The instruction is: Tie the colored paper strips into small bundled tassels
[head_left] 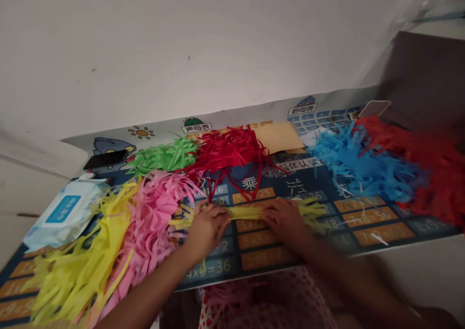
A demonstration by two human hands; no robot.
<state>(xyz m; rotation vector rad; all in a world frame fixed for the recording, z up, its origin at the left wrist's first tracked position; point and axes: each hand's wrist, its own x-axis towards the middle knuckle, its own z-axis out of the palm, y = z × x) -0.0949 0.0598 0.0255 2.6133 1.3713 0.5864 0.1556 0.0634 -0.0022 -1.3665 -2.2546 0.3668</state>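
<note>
A strip of yellow tissue paper (245,213) with fringed ends lies stretched sideways low over the table mat. My left hand (209,224) is closed around its left part, and my right hand (285,221) grips it farther right. Between the two hands the paper forms a narrow, gathered band. Its fringe fans out past each hand, partly over the pink fringe pile on the left. The fingertips are partly hidden and a little blurred. Just beyond my hands sits a bunch of thin red paper strips (232,147), some trailing toward the band.
Fringed paper in yellow (85,256), pink (152,212) and green (167,155) fills the left; blue (366,162) and red (436,169) piles cover the right. A wipes packet (67,212), dark phone (106,159) and tan paper (279,137) lie on the printed mat (261,263). A wall stands behind.
</note>
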